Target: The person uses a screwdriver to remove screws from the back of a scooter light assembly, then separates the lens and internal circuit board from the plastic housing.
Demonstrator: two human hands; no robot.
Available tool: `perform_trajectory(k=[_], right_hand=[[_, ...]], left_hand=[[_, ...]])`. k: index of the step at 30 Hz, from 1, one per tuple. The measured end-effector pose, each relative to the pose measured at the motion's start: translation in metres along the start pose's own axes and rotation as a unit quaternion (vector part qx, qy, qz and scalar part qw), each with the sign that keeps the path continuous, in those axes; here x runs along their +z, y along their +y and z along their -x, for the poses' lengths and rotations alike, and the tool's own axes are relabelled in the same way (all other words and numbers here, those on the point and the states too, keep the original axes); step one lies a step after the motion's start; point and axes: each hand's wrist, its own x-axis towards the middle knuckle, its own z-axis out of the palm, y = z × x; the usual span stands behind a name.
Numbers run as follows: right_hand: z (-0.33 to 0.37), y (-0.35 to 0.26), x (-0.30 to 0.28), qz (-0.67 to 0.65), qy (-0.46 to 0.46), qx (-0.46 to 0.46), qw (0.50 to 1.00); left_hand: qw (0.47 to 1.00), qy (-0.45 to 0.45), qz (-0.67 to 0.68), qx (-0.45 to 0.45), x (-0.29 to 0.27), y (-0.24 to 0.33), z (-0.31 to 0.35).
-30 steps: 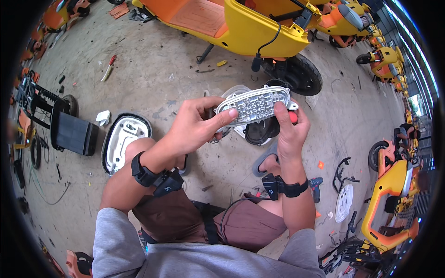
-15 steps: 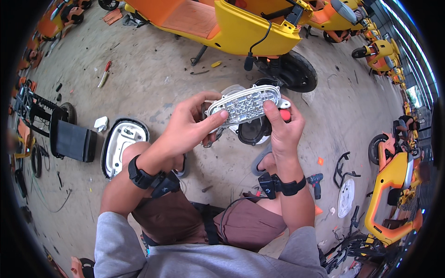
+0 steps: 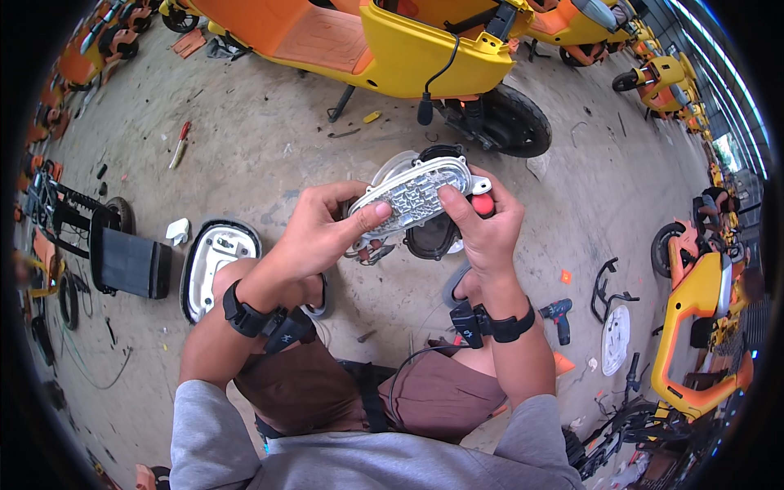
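Both hands hold an oval light unit (image 3: 416,198) with a white rim and a silvery, faceted reflector face turned up. My left hand (image 3: 320,224) grips its left end, thumb lying on the reflector. At the other end, my right hand (image 3: 490,229) pinches the rim, its thumb pressed on the face. A red round piece (image 3: 483,204) shows beside my right fingers; I cannot tell whether it is attached. Beneath the light unit are a black rounded housing (image 3: 430,242) and a pale clear cover (image 3: 390,167), both partly hidden.
A yellow and orange scooter (image 3: 425,61) stands ahead. A white-lined shell (image 3: 219,261) lies left, near a black box (image 3: 126,253). To the right are a cordless drill (image 3: 559,319), a black bracket (image 3: 606,296) and a white oval plate (image 3: 615,341). A red-handled tool (image 3: 181,143) lies farther off.
The light unit has shifted slightly left and tilted, its left end now lower. Both hands keep hold of it. The whole view has turned a little.
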Motion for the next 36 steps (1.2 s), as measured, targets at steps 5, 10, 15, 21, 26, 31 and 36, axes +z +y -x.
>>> perform_trajectory(k=[5, 10, 15, 21, 26, 31, 36], right_hand=[[-0.002, 0.004, -0.005, -0.014, -0.002, 0.007, 1.0], [-0.005, 0.006, -0.007, -0.076, -0.042, 0.027, 0.996], [-0.005, 0.005, -0.01, -0.099, -0.065, 0.035, 0.992], [-0.004, 0.0, -0.004, -0.067, -0.066, 0.032, 0.995], [-0.005, 0.005, -0.003, -0.04, -0.045, 0.058, 0.997], [-0.004, 0.001, -0.003, -0.05, -0.035, 0.068, 0.996], [-0.003, 0.001, -0.002, -0.009, -0.059, 0.042, 0.997]], left_hand=[[1.0, 0.02, -0.006, 0.005, 0.001, -0.004, -0.001], [0.999, 0.03, 0.012, 0.011, 0.003, -0.002, 0.0], [0.999, 0.022, 0.014, 0.018, 0.001, -0.004, 0.0], [0.999, 0.034, 0.009, 0.006, 0.002, -0.002, 0.0], [0.997, 0.044, -0.061, 0.007, 0.001, -0.006, -0.002], [0.993, 0.044, -0.112, 0.003, -0.002, -0.006, -0.003], [0.996, 0.016, -0.084, 0.012, -0.002, -0.005, -0.001]])
